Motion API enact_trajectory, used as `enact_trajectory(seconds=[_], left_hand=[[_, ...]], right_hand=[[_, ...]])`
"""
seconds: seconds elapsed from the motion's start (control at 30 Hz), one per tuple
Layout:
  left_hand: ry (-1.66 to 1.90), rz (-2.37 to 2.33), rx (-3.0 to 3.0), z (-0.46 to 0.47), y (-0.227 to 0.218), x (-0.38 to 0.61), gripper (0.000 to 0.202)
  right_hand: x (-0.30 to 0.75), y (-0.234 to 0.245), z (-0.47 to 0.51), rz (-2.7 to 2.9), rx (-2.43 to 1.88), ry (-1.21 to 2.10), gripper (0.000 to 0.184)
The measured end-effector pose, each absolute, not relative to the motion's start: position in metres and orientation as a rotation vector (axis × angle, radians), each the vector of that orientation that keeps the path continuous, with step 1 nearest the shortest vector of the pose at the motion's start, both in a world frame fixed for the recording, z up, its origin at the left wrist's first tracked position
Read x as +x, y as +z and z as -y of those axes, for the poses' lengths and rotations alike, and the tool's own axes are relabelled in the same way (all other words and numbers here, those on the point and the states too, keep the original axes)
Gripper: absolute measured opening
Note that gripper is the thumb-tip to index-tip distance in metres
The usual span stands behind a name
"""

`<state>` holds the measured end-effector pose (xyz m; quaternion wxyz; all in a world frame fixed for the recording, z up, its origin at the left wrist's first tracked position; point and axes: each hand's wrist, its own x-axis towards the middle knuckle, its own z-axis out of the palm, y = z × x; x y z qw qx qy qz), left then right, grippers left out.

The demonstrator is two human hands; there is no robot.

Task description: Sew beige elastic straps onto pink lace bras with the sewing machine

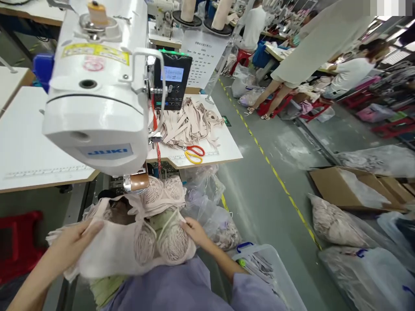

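A pale beige bra (147, 244) with patterned cups is stretched between my two hands, low in front of me. My left hand (76, 237) is closed on its wide side band, thumb on top. My right hand (193, 230) pinches the edge of the other cup near the strap. Just beyond, more lace bra pieces (165, 194) lie stacked under the head of a white sewing machine (97, 108). Green cloth (108, 289) shows beneath the bra, over my lap.
Beige strap pieces (191, 121) are heaped on the machine table, beside scissors (193, 153) with red and yellow handles. A control panel (173, 80) stands behind the machine. To my right are a clear plastic bin (275, 268), filled bags and a cardboard box (353, 190). A person (301, 52) stands across the aisle.
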<state>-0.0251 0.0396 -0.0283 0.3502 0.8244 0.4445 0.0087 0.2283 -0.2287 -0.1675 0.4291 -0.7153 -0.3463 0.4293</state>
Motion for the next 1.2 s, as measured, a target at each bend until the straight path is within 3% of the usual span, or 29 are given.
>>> enact_trajectory(seconds=[0.07, 0.13, 0.27, 0.33, 0.53, 0.6, 0.7, 0.9, 1.03, 1.13, 1.2], left_hand=[[0.134, -1.215, 2.293, -0.032, -0.041, 0.01, 0.04], [0.223, -0.98, 2.196, -0.006, -0.054, 0.047, 0.051], [-0.161, -0.478, 1.495, 0.049, -0.074, 0.09, 0.053], [-0.213, -0.493, 1.321, 0.059, -0.079, 0.092, 0.054], [-0.199, -0.631, 1.347, 0.055, -0.077, 0.081, 0.057], [-0.191, -0.626, 1.362, 0.054, -0.072, 0.081, 0.057], [-0.15, -0.614, 1.414, 0.052, -0.063, 0.079, 0.054], [0.004, -0.725, 1.574, 0.036, -0.046, 0.066, 0.046], [0.056, -0.77, 1.698, 0.025, -0.032, 0.065, 0.043], [0.107, -0.757, 1.777, 0.019, -0.027, 0.065, 0.042], [0.133, -0.749, 1.787, 0.017, -0.025, 0.063, 0.042]], right_hand=[[0.229, -0.14, 0.226, 0.857, -1.695, 1.126, 0.061], [0.225, -0.112, 0.22, 0.928, -1.569, 1.203, 0.06], [0.24, -0.067, 0.201, 1.362, -1.439, 1.225, 0.053], [0.274, -0.054, 0.182, 1.455, -1.621, 1.041, 0.045], [0.423, -0.032, 0.055, 0.981, -2.338, 0.316, 0.023], [0.455, -0.024, 0.012, 0.89, -2.426, 0.275, 0.02], [0.475, -0.013, -0.02, 0.822, -2.416, 0.365, 0.014], [0.46, -0.004, 0.024, 0.83, -2.08, 0.587, 0.028], [0.396, -0.012, 0.081, 0.796, -1.752, 0.868, 0.043], [0.329, -0.023, 0.118, 0.624, -1.267, 1.273, 0.039], [0.291, -0.031, 0.135, 0.57, -1.126, 1.346, 0.033]])
